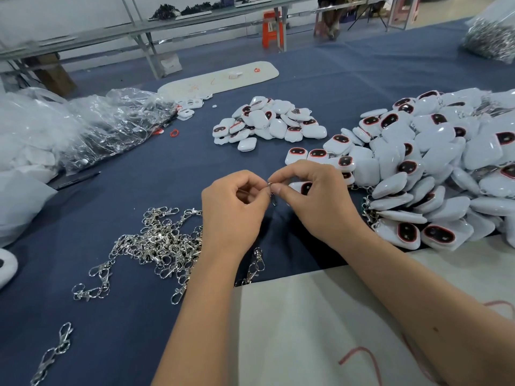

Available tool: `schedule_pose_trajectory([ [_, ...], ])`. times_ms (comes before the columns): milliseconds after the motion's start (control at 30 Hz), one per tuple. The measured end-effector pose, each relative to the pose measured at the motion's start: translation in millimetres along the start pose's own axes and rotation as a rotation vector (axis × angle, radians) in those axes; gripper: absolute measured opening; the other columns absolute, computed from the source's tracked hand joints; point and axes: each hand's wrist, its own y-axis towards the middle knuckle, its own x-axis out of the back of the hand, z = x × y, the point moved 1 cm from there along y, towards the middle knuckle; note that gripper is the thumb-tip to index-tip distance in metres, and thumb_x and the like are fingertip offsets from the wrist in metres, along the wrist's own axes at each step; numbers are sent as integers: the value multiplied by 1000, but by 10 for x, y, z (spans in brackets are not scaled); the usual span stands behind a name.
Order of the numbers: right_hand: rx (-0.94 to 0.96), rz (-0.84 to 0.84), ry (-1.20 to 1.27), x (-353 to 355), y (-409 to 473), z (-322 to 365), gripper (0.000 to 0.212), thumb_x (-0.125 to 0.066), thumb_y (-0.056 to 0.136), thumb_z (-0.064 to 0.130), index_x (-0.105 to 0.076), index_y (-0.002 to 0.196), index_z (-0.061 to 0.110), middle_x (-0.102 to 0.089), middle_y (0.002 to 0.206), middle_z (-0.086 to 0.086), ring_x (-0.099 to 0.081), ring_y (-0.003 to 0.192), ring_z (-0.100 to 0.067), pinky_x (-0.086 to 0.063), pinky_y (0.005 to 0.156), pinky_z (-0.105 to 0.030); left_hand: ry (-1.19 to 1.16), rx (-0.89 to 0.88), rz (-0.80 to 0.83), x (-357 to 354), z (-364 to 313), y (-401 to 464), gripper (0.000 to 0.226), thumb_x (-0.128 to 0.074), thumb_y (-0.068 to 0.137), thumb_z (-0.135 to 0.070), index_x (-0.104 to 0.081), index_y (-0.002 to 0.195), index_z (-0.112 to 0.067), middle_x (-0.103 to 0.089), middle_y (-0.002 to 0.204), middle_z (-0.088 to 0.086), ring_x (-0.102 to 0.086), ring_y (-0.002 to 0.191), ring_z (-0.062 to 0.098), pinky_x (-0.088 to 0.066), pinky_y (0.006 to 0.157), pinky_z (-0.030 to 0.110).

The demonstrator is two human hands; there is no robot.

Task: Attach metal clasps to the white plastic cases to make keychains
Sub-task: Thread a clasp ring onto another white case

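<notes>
Above the blue worktop, the left hand and right hand meet, both pinching one metal clasp, a white case tucked under the right fingers.

Illumination is bright, even and diffuse, from overhead; no single source is in frame. Shadows are soft and short: a faint one lies on the blue bench beneath the hands. Specular glare shows on the glossy white cases at right, on the crumpled clear plastic bags at left and as sparkle on the pile of metal clasps. Centre of frame is reasonably sharp. Wide-angle distortion bows the far shelving rails and stretches the forearms at the lower edge. Background and far corners are soft; the bag at upper right is blurred. Colour is slightly cool.
</notes>
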Motion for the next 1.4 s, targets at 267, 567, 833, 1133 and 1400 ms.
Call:
schedule_pose_trajectory([
  [267, -26, 3, 148, 10, 8, -13, 10, -74, 94, 12, -81, 91, 19, -77, 86, 14, -69, 85, -1, -49, 77, -12, -97, -56, -64, 17, -4, 33, 15, -77, 86, -7, -76, 80, -20, -73, 76, -8, -68, 70, 14, -53, 67, 18],
  [567, 16, -9, 218, 9, 7, 6, 14, -65, 98, 7, -73, 89, 16, -70, 79, 11, -62, 77, -1, -46, 71, -15, -163, -61, -42, 12, -50, 6, 9, -80, 86, -9, -77, 83, -18, -74, 83, -2, -68, 73, 19, -56, 70, 28],
  [833, 17, 5, 208, -11, -5, 11, 18, -62, 99, 4, -74, 100, 18, -73, 83, 8, -67, 83, -5, -50, 75, -19, -51, -138, -79, 17, -42, -1, 15, -78, 84, -6, -74, 78, -19, -69, 79, -5, -65, 69, 13, -53, 65, 21],
  [1133, 74, -36, 7, -6, -27, 33, 13, -72, 94, 7, -79, 95, 18, -75, 92, 10, -66, 94, -7, -51, 80, -37, 97, -273, -85, 26, -32, 3, 14, -74, 80, -7, -72, 77, -20, -65, 79, -7, -64, 69, 14, -53, 62, 24],
  [1400, 37, -42, 19, 8, -21, 16, 11, -73, 93, 11, -80, 91, 19, -75, 90, 11, -67, 93, -5, -51, 79, -28, 67, -283, -83, 36, -52, -1, 16, -76, 80, -3, -72, 76, -18, -66, 80, -4, -65, 70, 17, -53, 63, 25],
])
